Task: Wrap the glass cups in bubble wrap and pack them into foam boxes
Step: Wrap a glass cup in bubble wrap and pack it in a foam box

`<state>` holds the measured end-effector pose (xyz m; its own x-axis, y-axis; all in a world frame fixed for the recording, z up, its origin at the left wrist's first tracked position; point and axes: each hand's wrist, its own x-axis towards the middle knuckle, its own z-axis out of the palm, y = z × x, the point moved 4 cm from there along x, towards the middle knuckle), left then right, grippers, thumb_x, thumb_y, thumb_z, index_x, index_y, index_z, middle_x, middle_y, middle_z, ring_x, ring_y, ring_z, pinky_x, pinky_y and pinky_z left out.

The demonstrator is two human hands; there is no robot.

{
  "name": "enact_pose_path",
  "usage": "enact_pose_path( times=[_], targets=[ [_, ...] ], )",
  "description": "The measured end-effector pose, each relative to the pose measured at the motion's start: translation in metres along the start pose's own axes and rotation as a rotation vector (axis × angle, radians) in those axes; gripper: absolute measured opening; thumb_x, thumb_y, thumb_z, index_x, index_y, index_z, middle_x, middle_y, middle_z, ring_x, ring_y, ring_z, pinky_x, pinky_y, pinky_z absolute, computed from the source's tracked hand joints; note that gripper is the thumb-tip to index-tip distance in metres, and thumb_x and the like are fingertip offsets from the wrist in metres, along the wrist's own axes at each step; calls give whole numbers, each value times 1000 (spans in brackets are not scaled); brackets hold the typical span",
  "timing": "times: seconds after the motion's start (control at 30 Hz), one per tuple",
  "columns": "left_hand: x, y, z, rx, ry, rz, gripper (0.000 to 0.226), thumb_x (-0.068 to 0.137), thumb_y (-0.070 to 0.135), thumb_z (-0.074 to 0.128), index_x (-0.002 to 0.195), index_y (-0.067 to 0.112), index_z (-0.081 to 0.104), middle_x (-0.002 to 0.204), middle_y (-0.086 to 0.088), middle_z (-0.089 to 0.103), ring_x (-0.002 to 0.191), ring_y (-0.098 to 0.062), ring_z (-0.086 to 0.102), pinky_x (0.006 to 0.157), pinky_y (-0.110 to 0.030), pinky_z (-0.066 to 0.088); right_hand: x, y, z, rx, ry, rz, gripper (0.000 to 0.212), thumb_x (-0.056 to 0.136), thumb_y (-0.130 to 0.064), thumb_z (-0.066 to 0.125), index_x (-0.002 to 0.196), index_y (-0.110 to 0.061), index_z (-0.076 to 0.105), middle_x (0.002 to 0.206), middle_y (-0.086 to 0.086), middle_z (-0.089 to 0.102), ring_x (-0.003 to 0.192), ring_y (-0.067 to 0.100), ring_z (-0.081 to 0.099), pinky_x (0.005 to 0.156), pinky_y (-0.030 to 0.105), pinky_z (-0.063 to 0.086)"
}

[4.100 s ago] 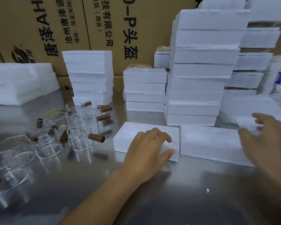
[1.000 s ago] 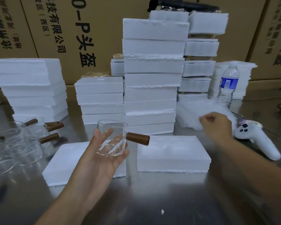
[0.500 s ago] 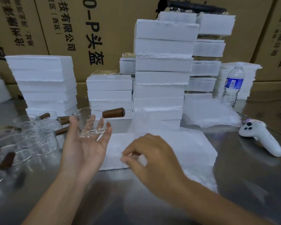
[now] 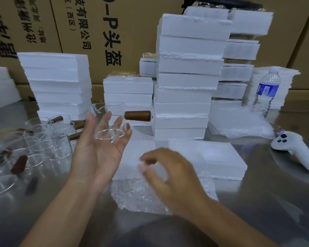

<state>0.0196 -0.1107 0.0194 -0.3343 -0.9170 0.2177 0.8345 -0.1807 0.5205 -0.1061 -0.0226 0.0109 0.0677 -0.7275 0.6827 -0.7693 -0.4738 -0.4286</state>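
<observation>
Cradling a glass cup [image 4: 114, 111] on splayed fingers, the left hand [image 4: 96, 157] is beside the blurred right hand [image 4: 171, 175] pinching bubble wrap [image 4: 136, 193].

The glass cup [image 4: 108, 130] is clear, and its handle [image 4: 137, 116] is dark brown; the foam boxes [image 4: 189, 82] are plain white; the bubble wrap [image 4: 141, 195] is whitish and see-through, with a pattern of small round bubbles; the cartons [image 4: 132, 24] are tan with black characters; the bottle [image 4: 266, 90] is clear with a blue label; the controller [image 4: 296, 152] is white with dark buttons; the table [image 4: 257, 211] is shiny grey.
</observation>
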Motion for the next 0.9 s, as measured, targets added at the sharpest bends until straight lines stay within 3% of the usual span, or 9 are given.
enact_pose_path(
  times=[0.13,0.33,0.4,0.5,0.57,0.67,0.73,0.8,0.9],
  targets=[
    [-2,8,11,-6,-99,15,68,58,39,84,114,11,59,104,-6,70,101,-21,67,79,-31,55,7,33,-28,41,255,193,27,84,-52,48,109,-45,39,101,-26,53,95,-5,53,76,6,39],
    [-5,-11,15,171,-119,-33,75,40,42,93,104,14,65,104,-6,66,101,-22,66,77,-31,56,8,39,-40,-136,261,56,62,85,-52,48,137,-34,20,135,-18,34,116,-4,40,93,15,33],
    [-7,-18,16,303,-129,-27,70,43,44,90,104,18,67,102,-3,70,103,-22,67,79,-31,56,8,37,-38,-232,229,13,54,88,-42,52,136,-27,32,133,-11,43,116,3,42,93,19,35],
    [-10,-28,16,480,-116,-27,83,40,53,89,113,23,64,107,0,71,106,-21,66,85,-32,55,7,35,-36,-344,163,-39,32,87,-28,57,115,-15,60,106,-1,64,93,8,51,79,22,41],
    [-12,-34,16,560,-109,-19,85,42,55,88,117,24,62,109,2,70,106,-20,66,85,-31,55,7,35,-35,-334,86,-12,25,88,-30,54,106,-16,64,94,-4,65,81,6,49,70,18,38],
    [-16,-40,17,625,-116,-26,65,62,45,76,122,28,57,110,7,70,106,-17,66,81,-27,55,9,36,-38,-376,32,-20,24,90,-30,51,99,-15,66,86,-3,67,73,9,49,63,23,36],
    [-16,-44,15,746,-115,-19,72,61,50,76,126,33,48,114,17,67,109,-10,63,85,-26,54,11,39,-45,-400,82,-14,23,91,-28,51,100,-13,67,87,-2,68,72,15,55,64,26,35],
    [-21,-48,16,996,-138,12,83,56,60,76,127,45,35,115,29,60,108,3,59,79,-13,52,13,49,-55,-361,161,60,19,95,-25,52,103,-15,65,90,-6,66,75,14,55,65,25,34],
    [-31,-63,21,1443,-255,109,64,65,67,54,123,50,34,112,32,50,102,14,49,76,0,42,12,68,-72,-182,331,227,11,95,-27,52,99,-25,62,82,-18,60,71,5,51,60,17,36]
  ],
)
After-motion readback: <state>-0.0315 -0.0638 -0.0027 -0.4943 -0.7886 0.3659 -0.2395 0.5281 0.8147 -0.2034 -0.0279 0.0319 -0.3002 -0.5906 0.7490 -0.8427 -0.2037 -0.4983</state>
